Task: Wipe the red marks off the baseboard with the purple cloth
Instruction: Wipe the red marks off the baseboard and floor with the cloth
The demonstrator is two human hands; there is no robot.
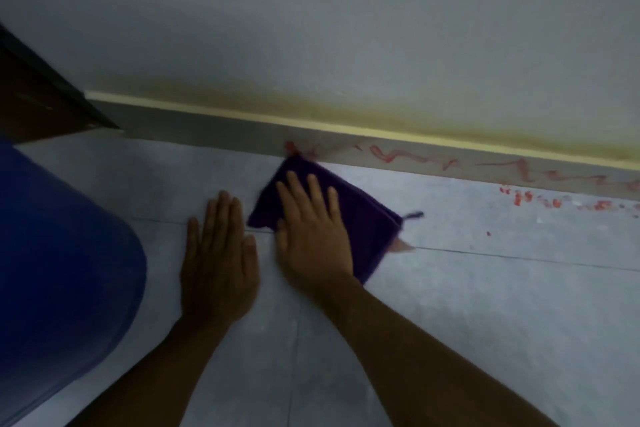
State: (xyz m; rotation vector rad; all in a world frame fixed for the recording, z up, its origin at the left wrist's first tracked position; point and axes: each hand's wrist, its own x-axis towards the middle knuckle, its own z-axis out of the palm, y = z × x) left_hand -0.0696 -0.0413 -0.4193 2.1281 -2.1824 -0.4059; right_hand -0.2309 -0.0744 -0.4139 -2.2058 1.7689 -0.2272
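Note:
The purple cloth [360, 215] lies folded on the floor, its far corner touching the grey baseboard [214, 130]. My right hand [311, 236] presses flat on the cloth, fingers spread. My left hand [218, 253] rests flat on the bare floor just left of the cloth, holding nothing. Red marks [398, 156] run in scribbles along the baseboard from the cloth's corner toward the right edge. More red spots [554, 201] dot the floor below them.
A grey tiled floor [485, 322] fills the lower view, with grout lines crossing it. A large blue rounded object [62, 253] stands at the left. A dark wooden frame [34, 97] sits at the upper left. The pale wall [311, 28] shows a yellowish stain above the baseboard.

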